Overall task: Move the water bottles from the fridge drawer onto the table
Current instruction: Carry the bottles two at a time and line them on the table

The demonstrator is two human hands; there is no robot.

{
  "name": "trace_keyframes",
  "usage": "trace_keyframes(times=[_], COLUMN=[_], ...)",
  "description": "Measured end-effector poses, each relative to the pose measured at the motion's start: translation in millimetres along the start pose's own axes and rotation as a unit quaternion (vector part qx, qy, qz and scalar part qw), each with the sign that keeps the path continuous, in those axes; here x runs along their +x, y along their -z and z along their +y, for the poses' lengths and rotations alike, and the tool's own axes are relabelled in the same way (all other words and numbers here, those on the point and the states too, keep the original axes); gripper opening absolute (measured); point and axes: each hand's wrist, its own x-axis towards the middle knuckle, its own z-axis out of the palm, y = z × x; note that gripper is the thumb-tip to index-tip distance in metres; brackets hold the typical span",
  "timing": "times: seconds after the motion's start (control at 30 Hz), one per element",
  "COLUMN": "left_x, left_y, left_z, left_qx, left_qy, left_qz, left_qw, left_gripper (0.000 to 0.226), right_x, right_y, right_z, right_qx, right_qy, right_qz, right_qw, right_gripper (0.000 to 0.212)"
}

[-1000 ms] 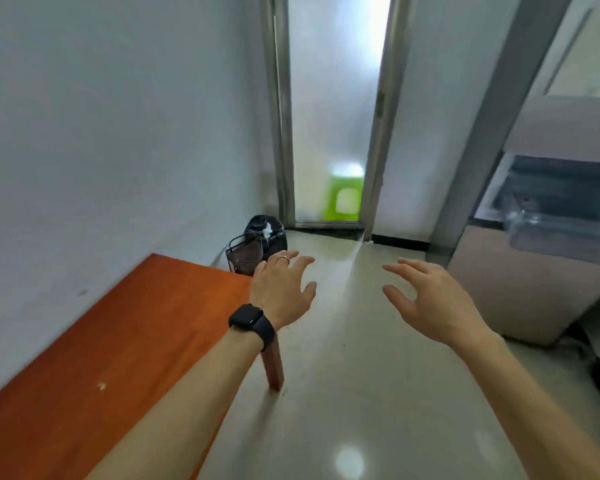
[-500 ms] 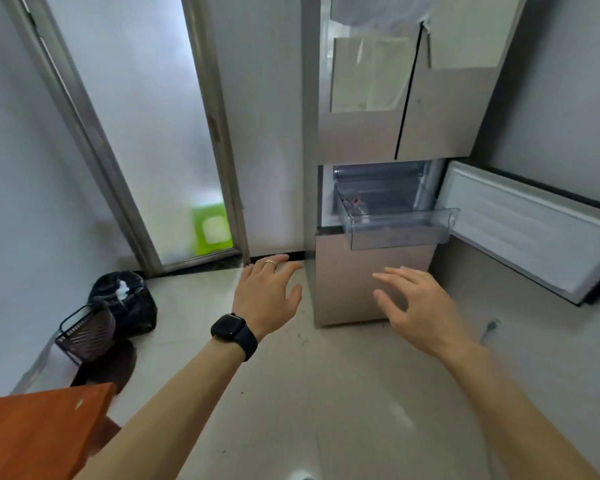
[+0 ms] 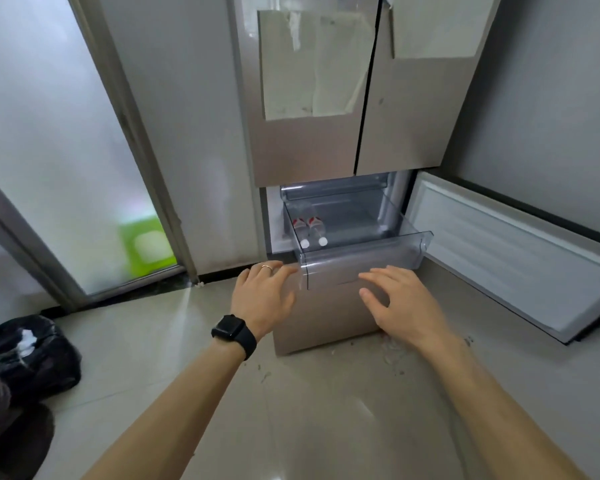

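2 clear water bottles [image 3: 309, 226] with red-and-white labels, white caps; clear drawer [image 3: 361, 259]; black watch [image 3: 234, 331].

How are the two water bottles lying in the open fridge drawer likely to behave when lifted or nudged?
The water bottles lie on their sides in the clear drawer, so a nudge would probably roll them. Their smooth plastic, probably chilled, may feel slippery.

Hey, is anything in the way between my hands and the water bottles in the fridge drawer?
Only the drawer's clear front wall. The left hand and right hand hover before it; the water bottles lie behind it, left side. The top is open.
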Motion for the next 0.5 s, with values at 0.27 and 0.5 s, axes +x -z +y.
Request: trace_keyframes(times=[0.27,0.5], left_x=[119,228], left_y=[-56,-124], left_z=[13,23], left_qx=[-0.016,-0.059], left_qy=[-0.004,0.073], left_qz=[-0.061,-0.112], left_qw=[0.998,0.989], left_gripper=[0.047,0.048], right_x=[109,226], right_y=[-39,-76], right_z=[75,140], right_qx=[0.019,0.058], right_qy=[-0.017,0.02], right_qz=[-0.041,-0.12], right_qw=[0.999,0.991], right_gripper=[0.043,0.042])
